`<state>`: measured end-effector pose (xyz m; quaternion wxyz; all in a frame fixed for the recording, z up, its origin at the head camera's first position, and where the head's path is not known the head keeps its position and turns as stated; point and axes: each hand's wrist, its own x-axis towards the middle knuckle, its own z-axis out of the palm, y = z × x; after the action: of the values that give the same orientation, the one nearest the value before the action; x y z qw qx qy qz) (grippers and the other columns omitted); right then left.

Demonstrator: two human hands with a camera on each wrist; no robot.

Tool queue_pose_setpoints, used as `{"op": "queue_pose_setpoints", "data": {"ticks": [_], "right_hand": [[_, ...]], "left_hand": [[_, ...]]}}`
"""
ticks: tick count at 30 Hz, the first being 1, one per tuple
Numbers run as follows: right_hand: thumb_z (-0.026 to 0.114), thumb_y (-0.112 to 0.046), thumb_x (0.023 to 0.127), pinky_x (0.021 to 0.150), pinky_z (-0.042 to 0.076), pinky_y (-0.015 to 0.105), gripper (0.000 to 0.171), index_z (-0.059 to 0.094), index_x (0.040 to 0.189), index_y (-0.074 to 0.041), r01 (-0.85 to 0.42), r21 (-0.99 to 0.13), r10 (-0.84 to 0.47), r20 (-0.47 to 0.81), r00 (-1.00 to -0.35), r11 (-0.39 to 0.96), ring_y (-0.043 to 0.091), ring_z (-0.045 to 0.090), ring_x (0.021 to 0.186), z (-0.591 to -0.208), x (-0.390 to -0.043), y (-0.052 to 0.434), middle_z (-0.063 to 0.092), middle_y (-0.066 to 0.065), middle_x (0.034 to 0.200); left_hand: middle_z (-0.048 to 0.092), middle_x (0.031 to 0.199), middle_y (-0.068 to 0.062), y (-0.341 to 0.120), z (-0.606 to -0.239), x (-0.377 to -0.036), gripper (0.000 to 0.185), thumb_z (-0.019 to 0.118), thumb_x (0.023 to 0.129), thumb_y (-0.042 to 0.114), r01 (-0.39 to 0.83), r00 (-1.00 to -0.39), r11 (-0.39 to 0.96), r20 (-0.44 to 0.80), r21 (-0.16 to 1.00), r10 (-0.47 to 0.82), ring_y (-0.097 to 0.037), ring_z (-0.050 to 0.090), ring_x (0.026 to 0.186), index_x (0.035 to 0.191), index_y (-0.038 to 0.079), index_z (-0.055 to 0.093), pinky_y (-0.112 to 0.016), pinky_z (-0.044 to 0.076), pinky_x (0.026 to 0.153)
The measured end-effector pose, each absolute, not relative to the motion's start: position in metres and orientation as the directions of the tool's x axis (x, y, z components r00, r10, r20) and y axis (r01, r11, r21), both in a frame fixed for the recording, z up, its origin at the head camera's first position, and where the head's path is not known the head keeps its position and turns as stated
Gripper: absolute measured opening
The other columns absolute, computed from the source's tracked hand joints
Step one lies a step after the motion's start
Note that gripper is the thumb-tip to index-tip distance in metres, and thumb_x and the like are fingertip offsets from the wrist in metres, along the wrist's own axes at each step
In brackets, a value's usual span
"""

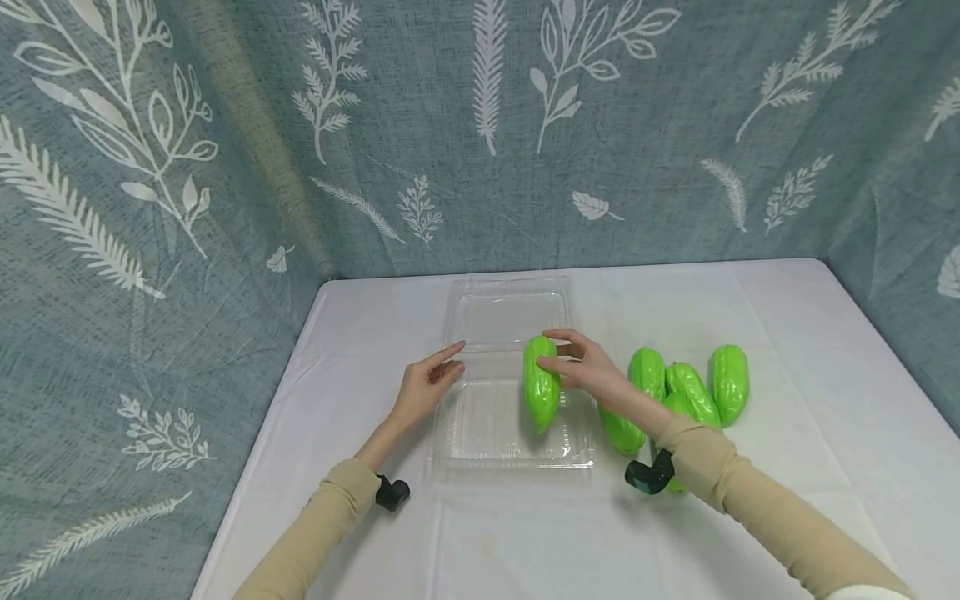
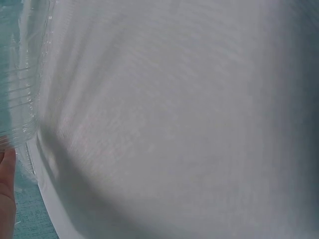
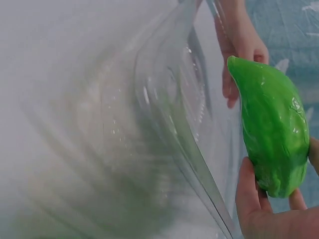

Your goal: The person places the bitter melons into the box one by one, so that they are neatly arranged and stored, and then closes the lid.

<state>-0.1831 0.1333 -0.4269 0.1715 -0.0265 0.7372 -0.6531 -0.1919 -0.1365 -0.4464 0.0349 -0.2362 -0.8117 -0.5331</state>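
My right hand (image 1: 588, 367) grips a shiny green vegetable-like object (image 1: 542, 387) with one pointed end, fingers and thumb around its blunt end. It is held above a clear plastic clamshell box (image 1: 480, 454), point toward me in the head view. In the right wrist view the green object (image 3: 274, 129) stands tilted, point up, in the fingertips. My left hand (image 1: 426, 387) is at the box's left side near the hinge, thumb and forefinger apart. In the left wrist view, one finger (image 2: 7, 174) meets the clear plastic edge; whether it presses there I cannot tell.
The box's lid (image 1: 510, 312) lies opened backward. Several similar green pieces (image 1: 730, 383) lie to the right, partly hidden behind the right forearm. A white cloth (image 1: 525, 542) covers the table; a patterned blue-green curtain (image 1: 450, 208) hangs behind and at the sides.
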Motion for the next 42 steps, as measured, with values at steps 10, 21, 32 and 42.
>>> {"op": "queue_pose_setpoints", "data": {"ticks": [10, 21, 32, 42], "right_hand": [[0.066, -0.024, 0.081, 0.079, 0.053, 0.035, 0.058, 0.040, 0.132, -0.014, 0.205, -0.968, -0.285, -0.238, -0.928, 0.142, 0.029, 0.049, 0.110, -0.438, -0.187, 0.107, 0.043, 0.018, 0.127], [0.069, -0.026, 0.079, 0.073, 0.055, 0.033, 0.057, 0.045, 0.128, -0.014, 0.262, -0.955, -0.250, -0.289, -0.924, 0.135, 0.022, 0.058, 0.093, -0.457, -0.182, 0.082, 0.047, 0.018, 0.120], [0.068, -0.023, 0.080, 0.071, 0.055, 0.031, 0.058, 0.042, 0.129, -0.008, 0.235, -0.961, -0.265, -0.266, -0.927, 0.143, 0.021, 0.059, 0.088, -0.464, -0.181, 0.056, 0.049, 0.021, 0.115], [0.065, -0.020, 0.082, 0.070, 0.055, 0.033, 0.055, 0.041, 0.129, -0.003, 0.203, -0.966, -0.291, -0.242, -0.926, 0.158, 0.023, 0.057, 0.090, -0.461, -0.177, 0.041, 0.050, 0.022, 0.112]], "left_hand": [[0.054, 0.116, -0.027, -0.135, -0.444, -0.193, 0.036, 0.057, 0.086, -0.001, 0.430, -0.885, 0.337, 0.317, 0.838, 0.342, -0.034, 0.060, 0.098, 0.121, -0.008, 0.051, -0.038, 0.050, 0.084], [0.052, 0.122, -0.023, -0.135, -0.443, -0.191, 0.036, 0.056, 0.086, 0.001, 0.403, -0.898, 0.375, 0.282, 0.835, 0.339, -0.032, 0.059, 0.101, 0.122, -0.006, 0.051, -0.034, 0.049, 0.086], [0.057, 0.113, -0.025, -0.134, -0.443, -0.190, 0.037, 0.056, 0.086, 0.000, 0.413, -0.895, 0.384, 0.290, 0.826, 0.338, -0.032, 0.060, 0.098, 0.122, -0.003, 0.052, -0.041, 0.049, 0.085], [0.056, 0.116, -0.026, -0.135, -0.445, -0.189, 0.036, 0.055, 0.087, 0.000, 0.414, -0.893, 0.375, 0.291, 0.829, 0.342, -0.033, 0.060, 0.100, 0.122, -0.004, 0.051, -0.040, 0.049, 0.086]]}}
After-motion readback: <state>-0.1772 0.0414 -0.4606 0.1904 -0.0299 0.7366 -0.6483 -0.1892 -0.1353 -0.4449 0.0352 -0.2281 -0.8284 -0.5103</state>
